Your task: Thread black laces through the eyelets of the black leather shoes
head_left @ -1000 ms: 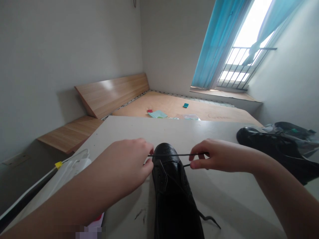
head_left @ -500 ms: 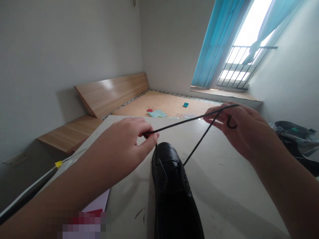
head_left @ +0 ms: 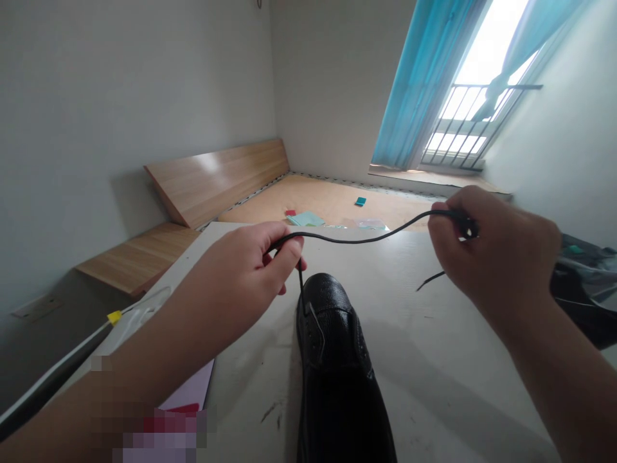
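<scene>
Above a black leather lace-up shoe (head_left: 332,334) on the white tabletop (head_left: 424,392), one thin black lace (head_left: 366,236), light, soft and limp, best held between fingertips: your left hand (head_left: 245,263) pinches it near the shoe, your right hand (head_left: 491,257) pinches it farther along.

No legible text, labels, brands, numbers or signs, nothing readable in view
</scene>
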The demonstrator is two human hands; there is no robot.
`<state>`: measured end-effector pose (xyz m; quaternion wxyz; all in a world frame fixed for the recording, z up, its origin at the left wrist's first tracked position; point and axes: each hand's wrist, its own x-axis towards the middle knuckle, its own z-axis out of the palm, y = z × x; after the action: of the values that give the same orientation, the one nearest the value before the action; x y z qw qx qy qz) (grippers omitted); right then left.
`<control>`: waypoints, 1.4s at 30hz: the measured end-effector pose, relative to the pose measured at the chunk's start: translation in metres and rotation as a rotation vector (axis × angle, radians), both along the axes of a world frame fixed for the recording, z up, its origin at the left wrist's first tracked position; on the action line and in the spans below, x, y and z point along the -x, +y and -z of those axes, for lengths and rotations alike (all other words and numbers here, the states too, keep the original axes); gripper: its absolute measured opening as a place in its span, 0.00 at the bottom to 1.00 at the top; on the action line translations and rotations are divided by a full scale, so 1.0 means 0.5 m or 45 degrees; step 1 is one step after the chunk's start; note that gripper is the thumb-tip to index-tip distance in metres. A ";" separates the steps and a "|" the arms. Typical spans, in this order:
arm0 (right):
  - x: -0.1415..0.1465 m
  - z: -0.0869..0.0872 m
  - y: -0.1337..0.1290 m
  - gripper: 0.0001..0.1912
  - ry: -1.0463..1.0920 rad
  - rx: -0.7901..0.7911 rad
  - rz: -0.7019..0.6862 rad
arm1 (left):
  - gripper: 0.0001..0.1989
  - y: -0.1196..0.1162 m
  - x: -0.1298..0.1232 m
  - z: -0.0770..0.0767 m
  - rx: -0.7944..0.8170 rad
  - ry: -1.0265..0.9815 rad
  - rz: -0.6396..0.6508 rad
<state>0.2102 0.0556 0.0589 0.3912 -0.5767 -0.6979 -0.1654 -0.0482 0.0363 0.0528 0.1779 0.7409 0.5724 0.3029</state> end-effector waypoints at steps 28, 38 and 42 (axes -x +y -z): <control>0.118 0.109 -0.032 0.06 0.474 0.917 -1.269 | 0.08 -0.044 -0.030 0.000 -0.201 0.061 0.747; 0.003 0.000 0.013 0.15 1.438 1.142 -1.180 | 0.15 -0.053 -0.027 0.005 -0.331 0.253 0.643; -0.069 -0.024 0.038 0.16 1.095 1.138 -0.960 | 0.13 -0.045 -0.025 0.015 -0.165 0.401 0.633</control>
<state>0.2446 0.0746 0.0708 0.3885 -0.4157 -0.6346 0.5230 -0.0355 0.0140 0.0455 0.1080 0.9060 0.3735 0.1671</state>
